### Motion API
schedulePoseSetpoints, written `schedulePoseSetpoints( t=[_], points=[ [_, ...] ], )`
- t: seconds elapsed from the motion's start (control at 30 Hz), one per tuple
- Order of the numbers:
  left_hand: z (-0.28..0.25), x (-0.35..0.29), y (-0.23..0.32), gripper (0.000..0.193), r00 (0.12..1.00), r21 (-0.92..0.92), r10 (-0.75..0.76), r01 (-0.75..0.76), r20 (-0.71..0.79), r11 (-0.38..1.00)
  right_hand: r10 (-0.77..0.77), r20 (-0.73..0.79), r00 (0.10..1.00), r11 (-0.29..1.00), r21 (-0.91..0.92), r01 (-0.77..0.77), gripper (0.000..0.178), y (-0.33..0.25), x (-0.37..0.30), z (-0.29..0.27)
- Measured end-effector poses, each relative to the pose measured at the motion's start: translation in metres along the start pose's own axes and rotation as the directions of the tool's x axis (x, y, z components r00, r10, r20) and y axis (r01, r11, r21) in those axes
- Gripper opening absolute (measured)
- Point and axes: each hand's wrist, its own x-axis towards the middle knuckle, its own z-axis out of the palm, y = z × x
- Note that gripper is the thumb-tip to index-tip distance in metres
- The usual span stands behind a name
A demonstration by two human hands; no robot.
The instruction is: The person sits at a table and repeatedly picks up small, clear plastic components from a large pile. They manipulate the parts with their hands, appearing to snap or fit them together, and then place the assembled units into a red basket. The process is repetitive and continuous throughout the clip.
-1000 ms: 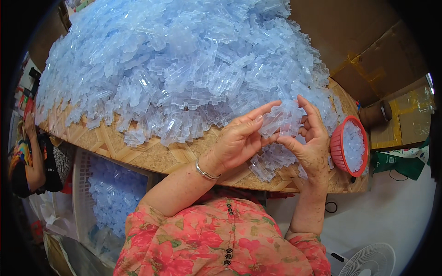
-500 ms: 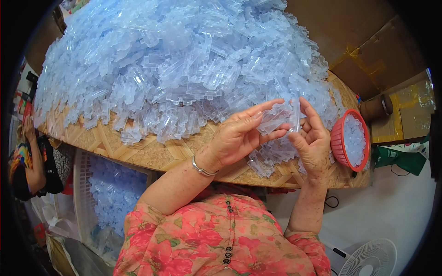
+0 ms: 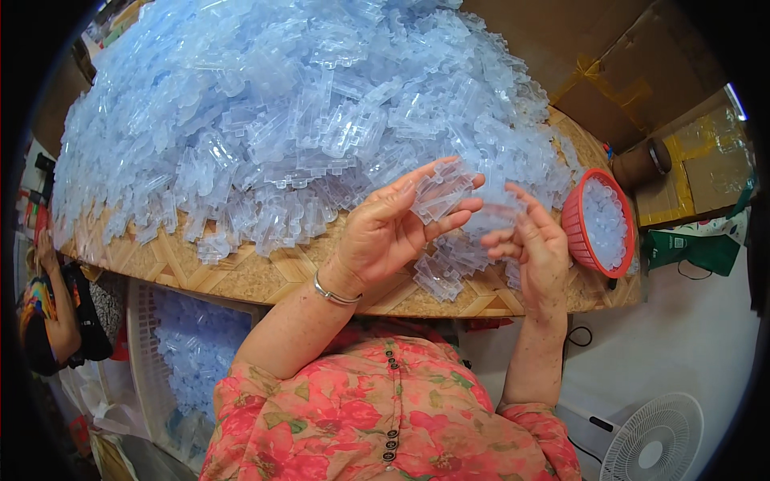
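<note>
My left hand (image 3: 381, 232), palm up with a metal bangle at the wrist, holds a few flat clear plastic pieces (image 3: 443, 192) between thumb and fingers. Close to its right, my right hand (image 3: 543, 260) has bent fingers around another clear plastic piece (image 3: 499, 210), which is smeared by motion. Both hands are above the near edge of the table. Just beyond them rises a large heap of the same clear, bluish plastic pieces (image 3: 321, 104). A small loose cluster of pieces (image 3: 441, 274) lies on the table below my hands.
A red plastic basket (image 3: 573, 228) of small clear pieces stands at the table's right end. Behind it are a brown jar (image 3: 642, 167) and cardboard boxes (image 3: 674, 68). Below left is a white crate (image 3: 144, 337) of pieces; a fan (image 3: 654, 449) stands lower right. Another person's arm (image 3: 50, 297) shows far left.
My hands have moved slightly apart. The piece in my right hand has swung from upright to nearly level. The whole view has shifted a little.
</note>
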Motion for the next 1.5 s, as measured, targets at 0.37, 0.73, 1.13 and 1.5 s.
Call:
schedulePoseSetpoints(
  t=[0.37, 0.73, 1.13, 1.5],
  points=[
    [0.001, 0.001, 0.0, 0.057, 0.998, -0.041, 0.056, -0.057, -0.037, 0.998, 0.114, 0.104, 0.988, 0.975, -0.202, -0.091, 0.034, 0.005, -0.004, 0.017],
    [-0.001, 0.001, -0.002, 0.058, 0.99, 0.061, 0.112, -0.107, -0.088, 0.992, -0.053, -0.104, 0.993, 0.999, -0.015, 0.052, 0.032, 0.007, -0.007, 0.013],
    [-0.011, -0.002, -0.006, 0.052, 0.995, 0.176, 0.018, 0.0, -0.097, 0.984, -0.085, -0.055, 0.995, 0.996, 0.008, 0.085, 0.033, 0.001, -0.005, 0.013],
    [-0.011, -0.001, -0.007, 0.051, 0.991, 0.234, 0.06, -0.031, -0.118, 0.972, -0.049, -0.034, 0.998, 0.983, -0.179, 0.042, 0.027, -0.001, -0.007, 0.018]
  ],
)
